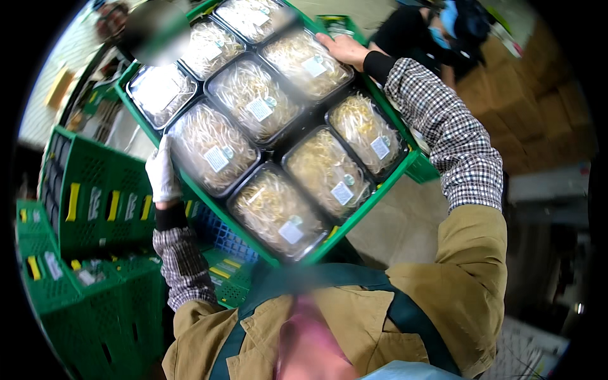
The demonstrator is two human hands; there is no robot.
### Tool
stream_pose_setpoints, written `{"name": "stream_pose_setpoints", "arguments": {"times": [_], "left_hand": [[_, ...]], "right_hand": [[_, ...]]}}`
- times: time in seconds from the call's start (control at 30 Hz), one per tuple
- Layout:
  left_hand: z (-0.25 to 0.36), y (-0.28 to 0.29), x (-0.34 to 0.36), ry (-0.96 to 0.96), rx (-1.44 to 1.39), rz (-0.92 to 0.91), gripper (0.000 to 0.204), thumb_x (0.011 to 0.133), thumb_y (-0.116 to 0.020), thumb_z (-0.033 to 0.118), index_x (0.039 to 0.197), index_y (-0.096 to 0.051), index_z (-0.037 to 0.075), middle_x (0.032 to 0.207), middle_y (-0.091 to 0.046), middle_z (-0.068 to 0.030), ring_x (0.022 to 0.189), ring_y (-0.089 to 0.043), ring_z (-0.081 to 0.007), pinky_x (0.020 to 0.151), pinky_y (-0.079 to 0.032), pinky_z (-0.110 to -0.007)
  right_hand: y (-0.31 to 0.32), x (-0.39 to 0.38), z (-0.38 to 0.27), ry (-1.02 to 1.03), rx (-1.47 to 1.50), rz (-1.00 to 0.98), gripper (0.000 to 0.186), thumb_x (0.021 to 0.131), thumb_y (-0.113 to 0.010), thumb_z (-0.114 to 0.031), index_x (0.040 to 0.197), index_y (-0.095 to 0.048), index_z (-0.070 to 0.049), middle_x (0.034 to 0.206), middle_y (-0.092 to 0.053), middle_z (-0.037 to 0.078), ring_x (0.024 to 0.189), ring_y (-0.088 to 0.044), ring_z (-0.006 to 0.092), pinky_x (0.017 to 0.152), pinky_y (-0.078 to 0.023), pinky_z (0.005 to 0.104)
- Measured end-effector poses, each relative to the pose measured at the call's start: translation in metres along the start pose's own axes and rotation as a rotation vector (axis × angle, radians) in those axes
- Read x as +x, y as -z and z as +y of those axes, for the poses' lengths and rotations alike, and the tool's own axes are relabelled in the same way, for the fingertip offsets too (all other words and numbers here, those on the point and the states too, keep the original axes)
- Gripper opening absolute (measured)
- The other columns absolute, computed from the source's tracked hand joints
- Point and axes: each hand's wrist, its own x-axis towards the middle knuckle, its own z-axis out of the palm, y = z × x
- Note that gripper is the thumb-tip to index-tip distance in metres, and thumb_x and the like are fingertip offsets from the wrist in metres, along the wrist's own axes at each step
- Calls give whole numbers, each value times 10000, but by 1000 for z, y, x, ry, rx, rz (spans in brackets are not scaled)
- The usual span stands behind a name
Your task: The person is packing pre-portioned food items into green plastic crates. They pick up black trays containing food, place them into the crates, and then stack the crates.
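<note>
Between my two hands I hold a green plastic crate (396, 174), tilted across the view in front of my chest. Several black trays of bean sprouts (253, 92) lie inside in rows, each under clear film with a pale label. My left hand (162, 172), in a white glove, is closed on the crate's left side, its fingertips partly hidden. At the far right side, my right hand (345, 49) grips the rim, with its thumb toward the nearest sprout tray (307, 66). A blurred patch covers part of the far left corner.
Stacked green crates (104, 196) with yellow clips stand at the left. A blue crate (231, 237) shows below the held crate. At the far right, a person in dark clothes (405, 35) bends near piled cardboard boxes (525, 107). Another green crate (421, 170) sits beyond the right edge.
</note>
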Motion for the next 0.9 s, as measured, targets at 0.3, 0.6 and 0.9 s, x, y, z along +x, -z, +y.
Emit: {"name": "stream_pose_setpoints", "arguments": {"times": [0.3, 0.6, 0.9], "left_hand": [[24, -17, 24, -13, 646, 179, 415, 832, -577, 365, 655, -561, -10, 593, -486, 30, 539, -388, -69, 493, -321, -250], [-17, -112, 169, 176, 735, -100, 443, 820, -585, 409, 732, -624, -23, 633, -544, 5, 558, -448, -65, 497, -366, -248], [-132, -321, 437, -162, 1313, -666, 572, 835, -412, 494, 980, -599, -27, 972, -569, -280, 974, -531, -399, 858, -405, -413]], "right_hand": [[-12, -8, 32, -109, 378, -210, 661, 896, -348, -480, 1050, -502, 144, 1098, -524, 282, 1027, -517, 338, 873, -383, 383], [-49, 65, 122, -338, 880, -247, 684, 892, -365, -459, 1097, -428, 191, 1054, -531, 219, 1000, -474, 194, 833, -392, 341], [-104, 122, 131, -615, 1253, 265, 555, 929, -319, -443, 1221, -418, 19, 1206, -503, 74, 1049, -511, 166, 898, -404, 303]]}}
